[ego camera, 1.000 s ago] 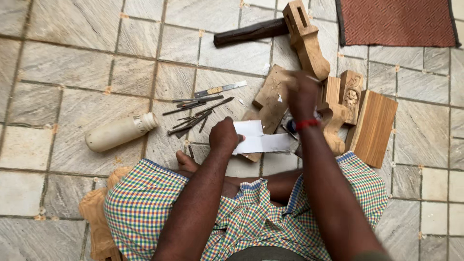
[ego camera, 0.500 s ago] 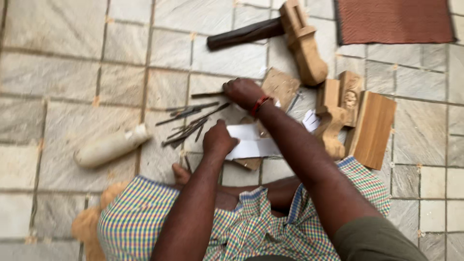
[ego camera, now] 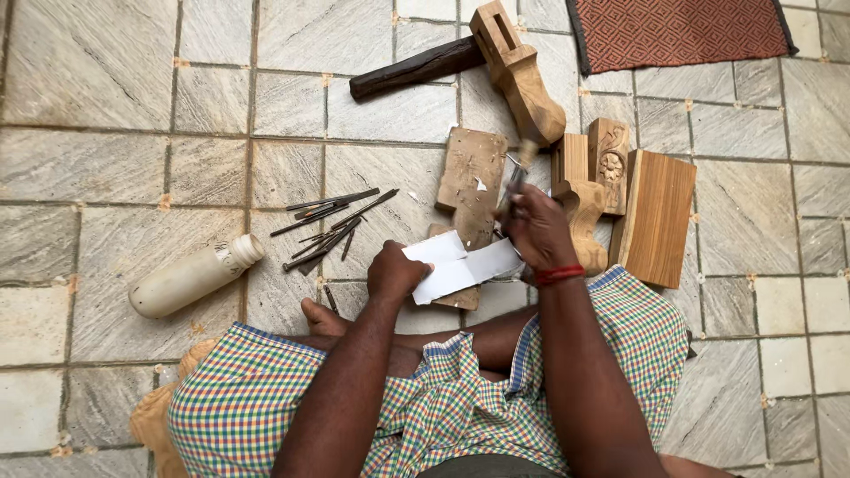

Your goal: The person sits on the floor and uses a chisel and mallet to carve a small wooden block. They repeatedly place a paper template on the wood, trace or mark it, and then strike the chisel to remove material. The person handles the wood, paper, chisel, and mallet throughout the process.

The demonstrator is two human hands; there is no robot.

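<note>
I sit on a tiled floor in a checked cloth. My left hand (ego camera: pixel 395 273) presses down on a white sheet of paper (ego camera: pixel 460 268) lying over a flat wooden board (ego camera: pixel 470 181). My right hand (ego camera: pixel 537 227), with a red band at the wrist, grips a metal chisel (ego camera: pixel 513 180) with a wooden handle, its tip pointing down toward the paper's right end. A loose pile of several thin metal carving tools (ego camera: pixel 329 224) lies on the tiles just left of the board.
A carved wooden leg (ego camera: pixel 521 75) and a dark wooden mallet (ego camera: pixel 414 69) lie at the top. Carved blocks (ego camera: pixel 595 174) and a plain wood slab (ego camera: pixel 658 215) stand at right. A white plastic bottle (ego camera: pixel 190 277) lies at left. A red mat (ego camera: pixel 677 31) sits top right.
My right hand reached left to the tool pile, then came back to the right of the paper with a chisel in it. My left hand stayed on the paper.
</note>
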